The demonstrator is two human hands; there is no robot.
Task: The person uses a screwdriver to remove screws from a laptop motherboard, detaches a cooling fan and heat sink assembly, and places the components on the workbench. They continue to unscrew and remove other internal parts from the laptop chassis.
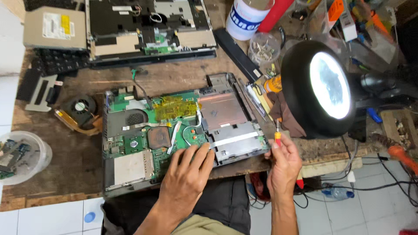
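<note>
Opened laptop [174,135] lay on the wooden desk [78,161], keyboard and top cover already off, green board, ribbon cables and a yellow-taped patch exposed. Left hand [185,174] rested flat on the near edge of the board, fingers [198,154] spread, gripping nothing. Right hand [283,163] just off the laptop's right corner, fingers closed around a small screwdriver [277,135], tip up. Cooling fan [80,109] out, lying left of the case. Board itself not yet lifted from the shell. Round lamp [324,87] lit at right.
</note>
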